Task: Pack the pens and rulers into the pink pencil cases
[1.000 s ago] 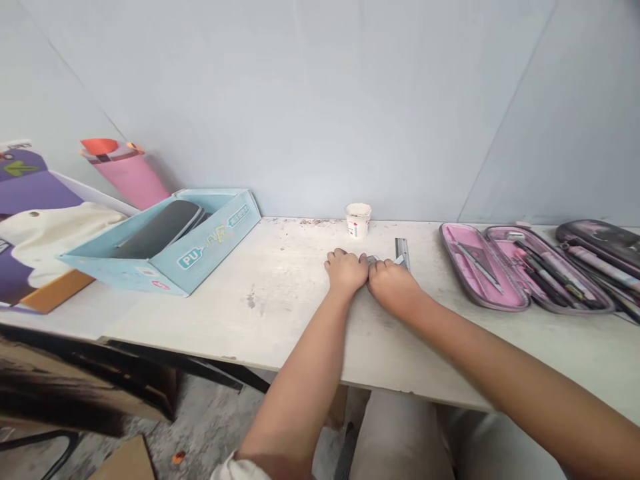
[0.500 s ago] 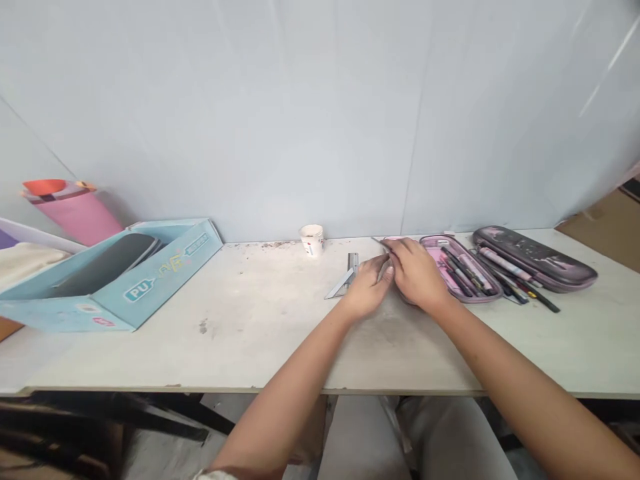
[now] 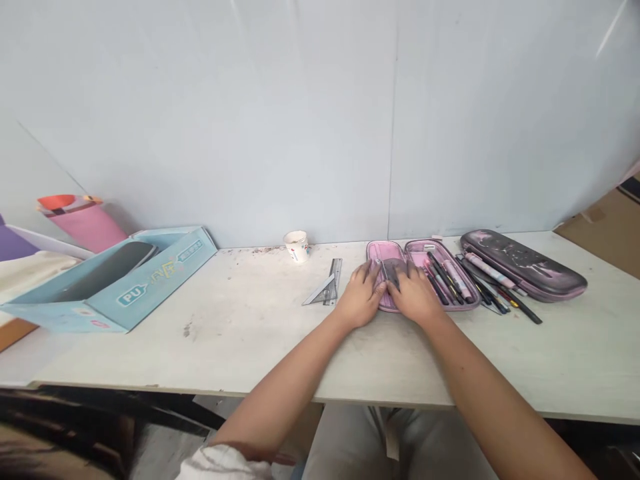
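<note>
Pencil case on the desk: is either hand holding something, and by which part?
Left hand and right hand lie over the open pencil case, beside a dark flat item; whether it is held cannot be told.

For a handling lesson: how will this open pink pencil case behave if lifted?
The open pink pencil case will probably fold at its spine, since its halves lie spread flat. Its padded shell looks fairly stiff. The pens in one half may slide out if it tilts, as they seem loosely seated.
</note>
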A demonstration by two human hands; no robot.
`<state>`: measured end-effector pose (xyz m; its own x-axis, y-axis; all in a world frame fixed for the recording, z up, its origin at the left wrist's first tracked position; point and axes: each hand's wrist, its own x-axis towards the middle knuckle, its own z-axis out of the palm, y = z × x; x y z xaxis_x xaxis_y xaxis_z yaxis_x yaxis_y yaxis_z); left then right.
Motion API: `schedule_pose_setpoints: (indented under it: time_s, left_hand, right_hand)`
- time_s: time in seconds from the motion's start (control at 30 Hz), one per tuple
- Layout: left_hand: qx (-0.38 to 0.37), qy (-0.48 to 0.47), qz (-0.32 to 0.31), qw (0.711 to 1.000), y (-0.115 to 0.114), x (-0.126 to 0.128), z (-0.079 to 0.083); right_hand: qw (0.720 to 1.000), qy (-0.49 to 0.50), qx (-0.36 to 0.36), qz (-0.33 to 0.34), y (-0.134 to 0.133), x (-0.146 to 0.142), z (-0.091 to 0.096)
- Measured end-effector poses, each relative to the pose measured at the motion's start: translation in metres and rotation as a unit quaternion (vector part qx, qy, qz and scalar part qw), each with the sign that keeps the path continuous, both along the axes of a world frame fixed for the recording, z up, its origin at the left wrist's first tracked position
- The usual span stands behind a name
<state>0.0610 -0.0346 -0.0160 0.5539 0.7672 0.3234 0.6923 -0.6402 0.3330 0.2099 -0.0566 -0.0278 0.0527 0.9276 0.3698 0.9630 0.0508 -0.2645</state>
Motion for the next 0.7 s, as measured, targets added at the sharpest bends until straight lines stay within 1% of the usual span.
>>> schedule_pose_setpoints:
  time_s: [0.13, 0.2, 0.3, 0.37, 0.43, 0.5, 0.53, 0.6, 0.63, 0.7]
  left_hand:
    - [-0.040, -0.016, 0.057, 0.997, 0.008, -0.030, -0.002]
    - [-0.064, -0.013, 0.063, 0.996, 0.010, -0.048, -0.005]
    - [-0.088, -0.024, 0.060, 0.994, 0.011, -0.076, -0.007]
    - [-0.102, -0.057, 0.087, 0.989, 0.012, -0.094, -0.005]
    - [-0.115, -0.113, 0.132, 0.978, 0.015, -0.108, -0.003]
    - [-0.123, -0.185, 0.163, 0.961, 0.017, -0.114, -0.001]
    - [-0.128, -0.223, 0.163, 0.953, 0.017, -0.114, 0.000]
    - [-0.158, -0.294, 0.139, 0.932, 0.016, -0.109, 0.001]
    - [-0.187, -0.325, 0.121, 0.919, 0.015, -0.105, 0.003]
    - [-0.270, -0.374, 0.097, 0.882, 0.010, -0.097, 0.007]
  right_hand:
    - [0.999, 0.008, -0.038, 0.004, 0.000, -0.003, -0.004]
    - [1.000, 0.011, -0.029, -0.005, -0.001, -0.002, -0.005]
    - [0.999, 0.024, 0.030, -0.026, -0.005, 0.000, -0.004]
    - [0.996, 0.036, 0.084, -0.017, -0.009, -0.001, 0.000]
    - [0.989, 0.049, 0.140, 0.022, -0.014, -0.008, 0.007]
    - [0.980, 0.073, 0.166, 0.082, -0.017, -0.024, 0.014]
    - [0.976, 0.095, 0.159, 0.113, -0.017, -0.035, 0.018]
    - [0.968, 0.166, 0.103, 0.156, -0.014, -0.060, 0.025]
    - [0.962, 0.214, 0.056, 0.163, -0.010, -0.073, 0.028]
    - [0.937, 0.315, -0.047, 0.144, 0.000, -0.095, 0.033]
